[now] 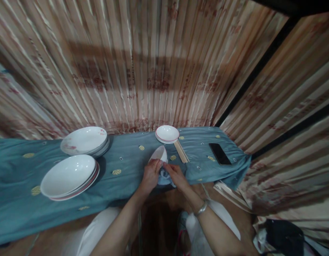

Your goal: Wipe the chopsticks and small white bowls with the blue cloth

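My left hand [151, 174] is closed on the near edge of a small white bowl [159, 153], which is tilted up so that its far rim points away from me. A light blue cloth [164, 177] hangs bunched below it, between my hands. My right hand [177, 175] has its fingers closed on this cloth and pressed against the bowl's right side. Both hands meet over the table's front edge, and they hide the lower part of the bowl. Just beyond them stands a short stack of small red-rimmed white bowls [167, 133]. Beside that lie wooden chopsticks [182, 152].
A teal patterned cloth [127, 151] covers the long table. At the left stand a stack of floral white plates [85, 139] and a nearer stack of larger white bowls [69, 174]. A black phone [220, 154] lies at the right. Pleated curtains [153, 71] hang behind.
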`<state>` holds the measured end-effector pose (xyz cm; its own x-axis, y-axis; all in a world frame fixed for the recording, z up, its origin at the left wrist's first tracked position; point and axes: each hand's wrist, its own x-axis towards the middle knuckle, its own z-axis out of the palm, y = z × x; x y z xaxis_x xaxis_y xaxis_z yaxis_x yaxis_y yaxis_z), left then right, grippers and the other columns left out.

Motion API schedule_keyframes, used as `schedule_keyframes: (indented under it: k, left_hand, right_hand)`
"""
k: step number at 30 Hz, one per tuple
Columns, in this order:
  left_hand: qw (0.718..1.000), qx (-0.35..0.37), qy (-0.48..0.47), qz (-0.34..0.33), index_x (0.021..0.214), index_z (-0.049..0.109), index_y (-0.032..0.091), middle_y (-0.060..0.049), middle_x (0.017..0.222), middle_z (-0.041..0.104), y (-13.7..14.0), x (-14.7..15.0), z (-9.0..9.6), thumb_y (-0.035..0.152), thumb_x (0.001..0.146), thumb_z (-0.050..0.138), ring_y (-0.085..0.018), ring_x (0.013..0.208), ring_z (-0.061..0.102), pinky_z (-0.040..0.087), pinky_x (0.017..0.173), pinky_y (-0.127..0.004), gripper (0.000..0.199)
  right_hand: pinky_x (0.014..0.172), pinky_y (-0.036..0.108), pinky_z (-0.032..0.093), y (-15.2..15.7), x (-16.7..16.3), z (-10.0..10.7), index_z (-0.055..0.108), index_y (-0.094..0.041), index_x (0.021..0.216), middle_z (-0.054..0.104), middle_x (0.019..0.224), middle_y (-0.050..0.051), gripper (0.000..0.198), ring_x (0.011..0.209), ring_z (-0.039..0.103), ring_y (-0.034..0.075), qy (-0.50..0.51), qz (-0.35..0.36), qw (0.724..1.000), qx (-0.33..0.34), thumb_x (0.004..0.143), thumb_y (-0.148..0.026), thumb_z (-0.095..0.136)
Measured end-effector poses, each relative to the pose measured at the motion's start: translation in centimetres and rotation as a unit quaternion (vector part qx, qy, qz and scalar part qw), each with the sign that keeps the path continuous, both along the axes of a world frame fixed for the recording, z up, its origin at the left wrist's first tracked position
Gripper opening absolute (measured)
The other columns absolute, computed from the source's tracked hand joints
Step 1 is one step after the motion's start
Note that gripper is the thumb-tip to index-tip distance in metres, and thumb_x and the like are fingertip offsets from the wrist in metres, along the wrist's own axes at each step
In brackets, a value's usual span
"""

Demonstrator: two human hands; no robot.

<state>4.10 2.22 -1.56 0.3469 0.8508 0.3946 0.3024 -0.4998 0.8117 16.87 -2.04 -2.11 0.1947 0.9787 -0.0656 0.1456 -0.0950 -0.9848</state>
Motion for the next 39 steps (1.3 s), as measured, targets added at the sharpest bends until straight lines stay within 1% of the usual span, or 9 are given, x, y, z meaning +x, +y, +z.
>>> schedule_keyframes:
  k: [4,8,16,19,22,24,27,31,39]
  left_hand:
    - [0.990,0.072,0.117,-0.041,0.071,0.060,0.020,-0.007,0.076,0.066,-0.2,0.3,-0.6,0.022,0.092,0.037,-0.021,0.081,0.062,0.041,0.097,-0.044,0.031]
    - [0.973,0.081,0.205,-0.065,0.087,0.066,0.018,-0.008,0.084,0.069,-1.1,0.4,-0.7,0.020,0.094,0.036,-0.023,0.091,0.063,0.030,0.108,-0.051,0.030]
    - [0.958,0.093,0.247,-0.113,0.116,0.062,0.022,-0.009,0.111,0.070,-2.9,0.4,-0.6,0.032,0.094,0.045,-0.025,0.115,0.056,0.016,0.113,-0.057,0.030]
    - [0.971,0.104,0.199,-0.078,0.122,0.059,0.022,-0.012,0.129,0.062,-2.5,0.1,-1.6,0.036,0.092,0.049,-0.027,0.131,0.044,0.012,0.115,-0.058,0.035]
    - [0.992,0.065,0.108,0.025,0.132,0.051,0.021,-0.014,0.146,0.046,-1.1,-0.4,-3.3,0.035,0.092,0.047,-0.028,0.141,0.029,0.013,0.115,-0.058,0.043]
    - [0.995,0.008,0.028,0.095,0.134,0.049,0.017,-0.016,0.148,0.041,-0.1,-0.7,-4.6,0.037,0.089,0.051,-0.028,0.143,0.027,0.021,0.115,-0.053,0.049]
    - [0.975,-0.148,-0.058,0.157,0.129,0.052,0.020,-0.014,0.142,0.050,1.1,-0.9,-6.1,0.038,0.084,0.057,-0.028,0.134,0.041,0.031,0.111,-0.048,0.049]
    - [0.929,-0.288,-0.196,0.127,0.114,0.060,0.017,-0.013,0.117,0.067,1.2,-0.7,-6.4,0.037,0.076,0.061,-0.028,0.112,0.060,0.045,0.097,-0.045,0.043]
    - [0.890,-0.328,-0.301,0.100,0.096,0.068,0.016,-0.009,0.100,0.072,0.7,-0.8,-3.8,0.045,0.059,0.070,-0.025,0.095,0.065,0.051,0.082,-0.039,0.047]
  right_hand:
    - [0.049,0.025,0.025,-0.3,0.7,-0.6,0.040,-0.021,0.052,0.032,0.049,-0.005,0.058,0.051,0.032,0.010,-0.052,0.005,0.998,-0.041,0.076,-0.074,0.040]
    - [0.048,0.025,0.024,-0.6,1.8,-0.8,0.042,-0.021,0.050,0.033,0.047,-0.005,0.059,0.048,0.034,0.010,-0.103,0.019,0.992,-0.076,0.077,-0.073,0.039]
    - [0.053,0.024,0.029,-1.2,4.4,0.3,0.053,-0.020,0.053,0.048,0.051,-0.002,0.041,0.054,0.047,0.013,-0.229,-0.007,0.971,-0.064,0.079,-0.051,0.047]
    - [0.053,0.025,0.029,-1.2,5.2,0.2,0.050,-0.020,0.052,0.048,0.050,-0.002,0.038,0.053,0.048,0.013,-0.274,-0.020,0.958,-0.084,0.081,-0.043,0.044]
    - [0.052,0.024,0.028,-1.1,5.7,-0.2,0.047,-0.021,0.049,0.048,0.048,-0.002,0.038,0.052,0.049,0.013,-0.296,-0.023,0.950,-0.094,0.082,-0.039,0.043]
    - [0.051,0.024,0.028,-1.0,6.0,-0.4,0.046,-0.021,0.048,0.047,0.046,-0.002,0.038,0.052,0.050,0.013,-0.300,-0.023,0.949,-0.096,0.082,-0.037,0.045]
    - [0.050,0.024,0.028,-1.0,6.2,-0.4,0.046,-0.021,0.048,0.046,0.045,-0.002,0.037,0.051,0.050,0.013,-0.301,-0.027,0.949,-0.089,0.082,-0.035,0.046]
    - [0.051,0.025,0.028,-1.0,6.3,0.0,0.044,-0.022,0.047,0.046,0.045,-0.002,0.037,0.051,0.049,0.014,-0.296,-0.024,0.951,-0.081,0.080,-0.038,0.047]
    - [0.053,0.026,0.029,-1.3,6.4,0.4,0.049,-0.022,0.052,0.047,0.049,-0.001,0.034,0.053,0.048,0.015,-0.271,-0.016,0.962,-0.023,0.077,-0.043,0.044]
